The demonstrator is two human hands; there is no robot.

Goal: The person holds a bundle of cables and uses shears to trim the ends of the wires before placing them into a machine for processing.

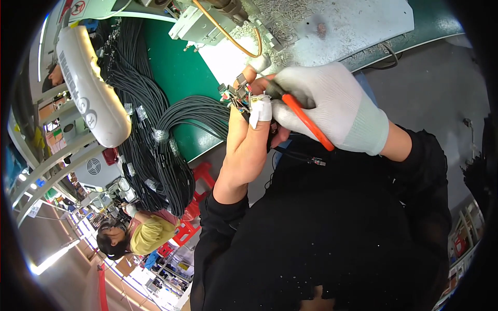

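My left hand [244, 147] is bare, with white tape [260, 110] wrapped round its thumb. Its fingers close on the ends of several black cables [194, 110], where small metal connectors [237, 93] and thin coloured wires stick up. My right hand [332, 101], in a pale knit glove with bare fingertips, grips a hand tool with a red-orange handle [310, 124]. The handle slants down to the right; the tool's working end is at the left fingers, and its kind is hard to make out. One loose cable end [317, 161] hangs below my hands.
A metal bench machine [202, 26] with a yellow-brown tube stands ahead on the green table [166, 62]. Small metal bits [285, 13] litter the white board. Thick black cable bundles [140, 88] hang at left beside a white cylinder [93, 85]. Another person [148, 233] sits beyond red stools.
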